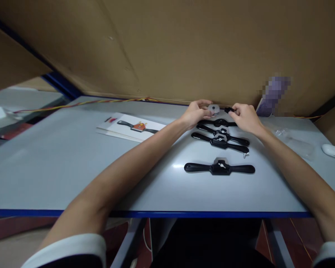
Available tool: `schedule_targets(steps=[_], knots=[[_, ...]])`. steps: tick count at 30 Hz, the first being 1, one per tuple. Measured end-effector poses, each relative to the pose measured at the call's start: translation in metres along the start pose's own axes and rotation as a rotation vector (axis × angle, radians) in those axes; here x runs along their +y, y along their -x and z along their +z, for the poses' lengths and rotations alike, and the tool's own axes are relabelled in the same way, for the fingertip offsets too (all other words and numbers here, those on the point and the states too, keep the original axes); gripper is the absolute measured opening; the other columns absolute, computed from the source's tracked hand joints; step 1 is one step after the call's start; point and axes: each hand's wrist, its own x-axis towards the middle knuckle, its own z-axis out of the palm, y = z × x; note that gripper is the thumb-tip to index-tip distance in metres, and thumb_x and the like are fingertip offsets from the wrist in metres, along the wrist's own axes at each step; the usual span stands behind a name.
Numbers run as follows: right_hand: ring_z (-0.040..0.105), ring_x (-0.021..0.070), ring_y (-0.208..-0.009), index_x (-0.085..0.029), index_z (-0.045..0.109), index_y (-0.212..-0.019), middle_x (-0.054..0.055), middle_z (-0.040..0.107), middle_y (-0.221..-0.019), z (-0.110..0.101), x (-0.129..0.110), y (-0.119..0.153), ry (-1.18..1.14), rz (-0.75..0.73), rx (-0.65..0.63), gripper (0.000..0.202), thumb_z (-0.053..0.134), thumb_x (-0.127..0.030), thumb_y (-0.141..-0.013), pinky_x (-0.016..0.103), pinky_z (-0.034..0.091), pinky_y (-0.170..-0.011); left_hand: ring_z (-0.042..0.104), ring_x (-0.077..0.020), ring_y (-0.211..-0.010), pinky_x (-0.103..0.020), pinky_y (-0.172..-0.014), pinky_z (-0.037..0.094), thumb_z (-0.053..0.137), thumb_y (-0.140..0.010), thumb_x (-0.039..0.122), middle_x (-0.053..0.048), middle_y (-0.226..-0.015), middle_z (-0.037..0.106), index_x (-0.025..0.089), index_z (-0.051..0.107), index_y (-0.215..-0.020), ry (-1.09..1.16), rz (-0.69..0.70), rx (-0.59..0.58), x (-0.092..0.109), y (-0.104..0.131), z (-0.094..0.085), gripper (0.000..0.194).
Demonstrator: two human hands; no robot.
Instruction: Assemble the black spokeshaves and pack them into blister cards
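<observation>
At the back of the table, my left hand is closed on a grey metal plate with a dark hole. To its right, my right hand pinches a small black part. Just below the hands lies a black two-handled tool without a visible metal plate. Two more black tools with metal plates, one behind the other, lie close together nearer me. A separate black tool rests closest to the table's front. A small silver screw sits by a handle end.
Printed cards showing a tool lie left of my left hand. On the right are clear plastic packaging, a white rounded case and a leaning phone-like object. A cardboard-coloured panel rises behind the table.
</observation>
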Motion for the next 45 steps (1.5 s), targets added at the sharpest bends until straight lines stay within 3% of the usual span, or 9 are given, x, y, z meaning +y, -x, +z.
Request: schedule_targets(steps=[6,9,15,22,26,31,36,39,45], knots=[[0.059,0.0227,-0.077,-0.021,0.072,-0.087,0.005,0.071,-0.080,0.005,0.004,-0.006,-0.003,0.046,0.021,0.013,0.065,-0.031,-0.091,0.037,0.042,-0.076,0.073,-0.0196,-0.087,-0.035,-0.090,0.059,0.078,-0.076,0.017,-0.008,-0.096,0.080,0.012,0.076,-0.101,-0.417,0.259,-0.080,-0.011,-0.013,0.007,0.026],[0.057,0.0234,-0.076,-0.022,0.069,-0.081,0.004,0.066,-0.073,0.001,0.006,-0.006,-0.016,0.098,0.035,0.015,0.064,-0.032,-0.090,0.038,0.041,-0.076,0.074,-0.0215,-0.086,-0.035,-0.088,0.058,0.075,-0.082,0.021,-0.008,-0.091,0.081,0.012,0.078,-0.104,-0.547,0.299,-0.100,-0.014,-0.015,0.014,0.024],[0.050,0.0226,-0.072,-0.024,0.060,-0.068,0.003,0.052,-0.066,-0.004,0.007,-0.003,-0.051,0.105,0.001,0.027,0.059,-0.032,-0.094,0.038,0.041,-0.074,0.073,-0.0233,-0.109,-0.035,-0.104,0.052,0.070,-0.089,0.026,-0.010,-0.117,0.081,0.015,0.078,-0.112,-0.727,0.354,-0.042,-0.008,-0.006,0.017,0.027],[0.057,0.0215,-0.071,-0.021,0.073,-0.076,0.002,0.057,-0.065,0.000,0.010,-0.002,-0.120,0.036,-0.014,0.027,0.062,-0.037,-0.096,0.037,0.045,-0.074,0.066,-0.0208,-0.086,-0.032,-0.091,0.051,0.064,-0.093,0.032,-0.007,-0.087,0.077,0.014,0.076,-0.092,-0.762,0.300,0.120,0.015,-0.003,0.001,0.021],[0.071,0.0250,-0.078,-0.019,0.080,-0.098,0.008,0.077,-0.083,0.007,0.011,-0.004,-0.370,0.086,-0.020,0.022,0.068,-0.036,-0.091,0.040,0.055,-0.078,0.066,-0.0235,-0.082,-0.035,-0.089,0.050,0.066,-0.090,0.033,-0.006,-0.079,0.074,0.014,0.080,-0.096,-0.906,0.326,-0.010,0.016,-0.002,0.002,0.024],[0.076,0.0289,-0.093,-0.020,0.078,-0.098,0.012,0.080,-0.099,0.014,0.015,-0.004,-0.447,0.049,0.056,0.019,0.073,-0.032,-0.084,0.043,0.060,-0.086,0.072,-0.0323,-0.101,-0.040,-0.095,0.051,0.070,-0.089,0.042,-0.010,-0.092,0.077,0.018,0.077,-0.128,-1.184,0.365,-0.161,0.010,0.003,0.011,0.046],[0.076,0.0244,-0.084,-0.021,0.065,-0.129,0.006,0.076,-0.100,0.025,0.022,-0.006,-0.496,0.037,0.026,0.055,0.069,-0.015,-0.075,0.042,0.061,-0.085,0.072,-0.0364,-0.116,-0.040,-0.099,0.050,0.071,-0.093,0.044,-0.011,-0.100,0.080,0.020,0.058,-0.158,-1.273,0.268,-0.275,0.008,0.002,0.008,0.070],[0.073,0.0237,-0.083,-0.022,0.065,-0.118,0.005,0.074,-0.093,0.031,0.028,-0.008,-0.517,0.078,-0.002,0.048,0.072,-0.016,-0.072,0.044,0.061,-0.088,0.074,-0.0345,-0.112,-0.038,-0.097,0.050,0.068,-0.096,0.043,-0.010,-0.098,0.080,0.021,0.061,-0.155,-1.268,0.249,-0.345,0.008,-0.002,0.004,0.064],[0.070,0.0236,-0.080,-0.025,0.064,-0.098,0.005,0.073,-0.087,0.032,0.031,-0.007,-0.675,0.208,-0.133,0.028,0.077,-0.022,-0.074,0.043,0.062,-0.078,0.074,-0.0326,-0.105,-0.036,-0.091,0.051,0.068,-0.095,0.049,-0.010,-0.095,0.080,0.023,0.071,-0.138,-1.331,0.240,-0.323,0.011,-0.001,0.003,0.051]])
